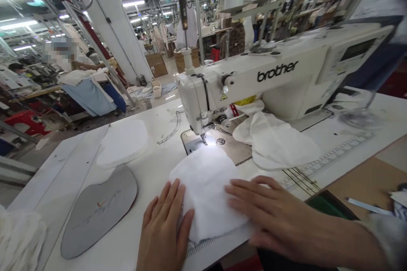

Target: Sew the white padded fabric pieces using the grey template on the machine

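Note:
A white fabric piece [210, 194] lies flat on the sewing table, its far edge close to the needle and presser foot [203, 137] of a white Brother sewing machine [241, 76]. On its left edge rests my left hand [167, 220], fingers stretched out. My right hand [263, 207] lies over the right edge with its fingers extended and slightly blurred. Right of the needle plate is a loose pile of white fabric pieces [280, 142]. A grey curved template [100, 211] sits left of my left hand, with a stack of white cut pieces [124, 142] beyond it.
More white fabric [19, 239] is heaped at the lower left. Printed ruler markings [203, 245] run along the table near its front edge. An open drawer area [337, 205] and a metal strip [369, 206] are at the right. Behind, a person [68, 57] sits at another workstation.

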Demonstrator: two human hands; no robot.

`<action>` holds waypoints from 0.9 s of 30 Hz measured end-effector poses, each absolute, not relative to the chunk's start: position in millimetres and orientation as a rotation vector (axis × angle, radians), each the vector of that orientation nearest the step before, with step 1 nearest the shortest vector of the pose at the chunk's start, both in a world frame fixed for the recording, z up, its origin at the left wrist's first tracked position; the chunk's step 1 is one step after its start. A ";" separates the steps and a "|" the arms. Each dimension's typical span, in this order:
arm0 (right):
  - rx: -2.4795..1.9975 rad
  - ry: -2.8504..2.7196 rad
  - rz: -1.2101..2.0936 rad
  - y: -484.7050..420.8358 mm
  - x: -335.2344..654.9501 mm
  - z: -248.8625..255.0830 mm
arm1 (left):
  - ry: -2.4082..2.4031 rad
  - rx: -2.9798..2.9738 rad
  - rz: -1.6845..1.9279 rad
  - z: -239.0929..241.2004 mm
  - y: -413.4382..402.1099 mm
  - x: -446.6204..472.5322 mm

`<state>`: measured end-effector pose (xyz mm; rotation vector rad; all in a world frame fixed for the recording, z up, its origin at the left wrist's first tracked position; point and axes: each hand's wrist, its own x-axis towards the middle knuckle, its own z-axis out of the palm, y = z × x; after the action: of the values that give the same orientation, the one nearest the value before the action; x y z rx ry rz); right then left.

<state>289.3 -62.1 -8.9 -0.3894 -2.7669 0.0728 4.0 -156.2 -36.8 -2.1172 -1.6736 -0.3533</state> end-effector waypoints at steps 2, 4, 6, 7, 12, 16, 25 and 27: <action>-0.395 -2.823 0.235 -66.5 267.4 3.2 | -1.609 -2.131 -0.320 -42.5 -154.7 -2.2; -0.426 -2.847 0.459 -67.8 249.3 8.8 | -1.602 -2.128 -0.334 -47.9 -153.0 -6.2; -0.491 -2.837 0.667 -66.4 239.1 8.9 | -1.645 -2.088 -0.396 -51.8 -151.7 -6.9; -0.532 -2.824 0.747 -65.1 237.5 7.7 | -1.662 -2.065 -0.431 -53.2 -151.3 -6.3; -0.831 -2.829 0.730 -57.5 254.5 -5.1 | -1.686 -1.985 -0.516 -58.5 -149.9 1.9; -0.851 -2.756 0.321 -54.7 271.0 -27.1 | -1.733 -1.955 -0.500 -57.0 -152.5 10.7; -0.558 -2.546 -0.106 -57.6 275.4 -48.5 | -1.976 -1.525 0.142 -3.1 -197.0 -64.3; -0.433 -2.516 0.012 -70.3 266.3 -34.3 | -2.001 -1.527 0.197 2.1 -201.6 -70.1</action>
<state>266.3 -70.3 -34.3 -0.4327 -2.5159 0.0115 -70.1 -201.6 2.1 -1.5271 -2.0010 0.1971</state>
